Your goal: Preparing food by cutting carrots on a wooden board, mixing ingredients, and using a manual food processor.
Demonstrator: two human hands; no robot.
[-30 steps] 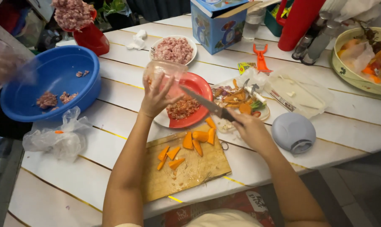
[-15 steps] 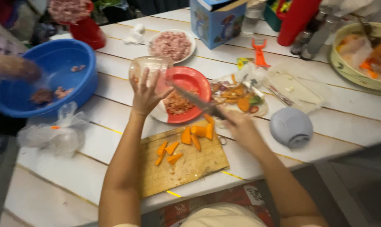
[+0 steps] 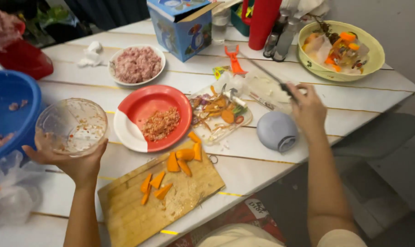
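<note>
Holding an emptied clear glass bowl (image 3: 72, 126) in the left hand (image 3: 75, 161), fingers cupped under it, over the white plank bench (image 3: 271, 164) beside the blue basin (image 3: 8, 112). Right hand (image 3: 308, 107) is gripping a black-handled knife (image 3: 267, 75), blade raised. Next move likely calls for parking both safely.

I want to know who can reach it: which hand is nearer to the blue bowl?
Left. The left hand holds a clear bowl right beside the blue bowl; the right hand, holding a knife, is far across the table.
</note>
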